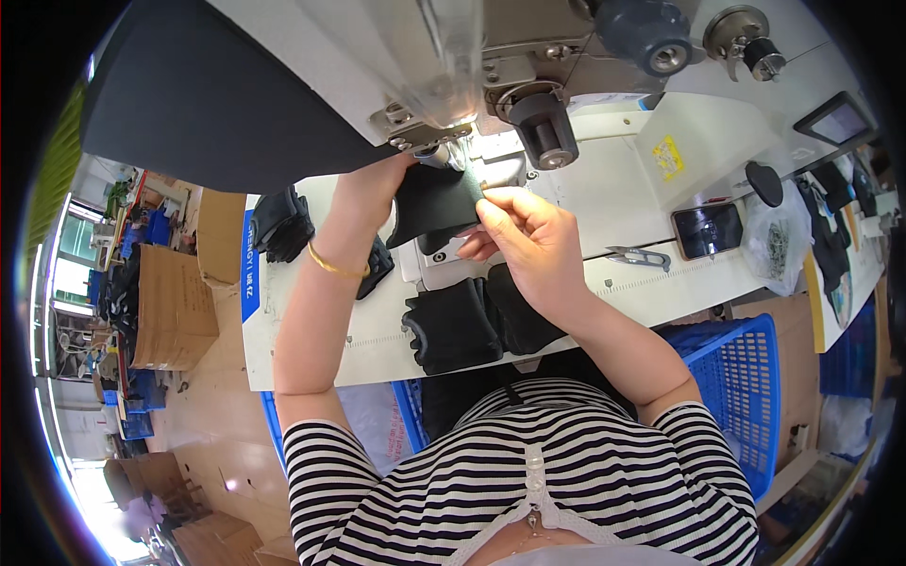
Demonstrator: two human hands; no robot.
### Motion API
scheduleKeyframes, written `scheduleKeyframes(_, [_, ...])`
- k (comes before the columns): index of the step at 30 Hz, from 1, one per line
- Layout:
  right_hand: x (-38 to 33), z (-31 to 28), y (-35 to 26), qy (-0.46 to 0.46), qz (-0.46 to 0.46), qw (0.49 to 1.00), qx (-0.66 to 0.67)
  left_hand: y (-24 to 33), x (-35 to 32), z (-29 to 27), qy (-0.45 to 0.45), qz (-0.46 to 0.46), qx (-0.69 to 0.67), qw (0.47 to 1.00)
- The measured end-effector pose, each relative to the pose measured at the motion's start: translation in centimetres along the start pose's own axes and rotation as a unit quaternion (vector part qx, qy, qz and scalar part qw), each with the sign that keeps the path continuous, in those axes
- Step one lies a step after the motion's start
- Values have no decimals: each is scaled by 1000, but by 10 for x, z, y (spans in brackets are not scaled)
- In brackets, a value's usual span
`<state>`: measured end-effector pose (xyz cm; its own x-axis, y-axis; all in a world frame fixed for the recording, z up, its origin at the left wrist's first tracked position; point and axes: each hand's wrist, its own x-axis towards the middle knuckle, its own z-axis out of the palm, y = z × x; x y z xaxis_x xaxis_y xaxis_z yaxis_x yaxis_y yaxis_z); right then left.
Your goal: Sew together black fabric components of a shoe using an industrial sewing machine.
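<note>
A black fabric piece (436, 203) lies under the head of a sewing machine (429, 57), beside its lit needle area. My right hand (533, 231) pinches the piece's right edge between thumb and forefinger, the other fingers curled beneath. At the fabric's left edge is my left hand (376, 189), with a gold bangle on the wrist; the machine head hides its fingers, so their grip cannot be made out. Nearer me, stacked black fabric pieces (453, 325) lie at the table's front edge. Another black stack (280, 224) sits left of my left forearm.
Thread snips (637, 257), a phone (707, 232) and a clear plastic bag (780, 247) lie on the white table (604, 184) at right. Blue baskets (746, 396) stand below the front edge. A large black panel (226, 104) overhangs the upper left. Cardboard boxes (175, 307) stand on the floor.
</note>
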<state>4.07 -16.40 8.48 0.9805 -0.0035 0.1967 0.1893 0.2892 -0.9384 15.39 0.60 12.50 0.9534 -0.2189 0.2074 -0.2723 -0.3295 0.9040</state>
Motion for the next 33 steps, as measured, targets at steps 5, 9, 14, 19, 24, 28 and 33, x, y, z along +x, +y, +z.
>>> scheduleKeyframes(5, [2, 0, -2, 14, -4, 1000, 5, 8, -57, 14, 61, 335, 186, 922])
scheduleKeyframes(9, [0, -4, 1, 14, -13, 998, -53, 9, -67, 24, 43, 293, 131, 946])
scheduleKeyframes(14, [-3, 0, 7, 22, -67, 997, -13, 3, -63, 21, 16, 205, 31, 978])
scheduleKeyframes(19, [-4, -8, 0, 8, -55, 996, -65, 15, -74, 34, 108, 317, 150, 930])
scheduleKeyframes(24, [-3, -13, -11, -24, -21, 994, -109, 8, -70, 35, 127, 525, 321, 778])
scheduleKeyframes(28, [-3, -13, -11, -27, -45, 992, -113, 9, -72, 36, 118, 544, 348, 754])
scheduleKeyframes(33, [-2, -12, -10, -19, -60, 994, -93, 7, -73, 34, 111, 558, 370, 735])
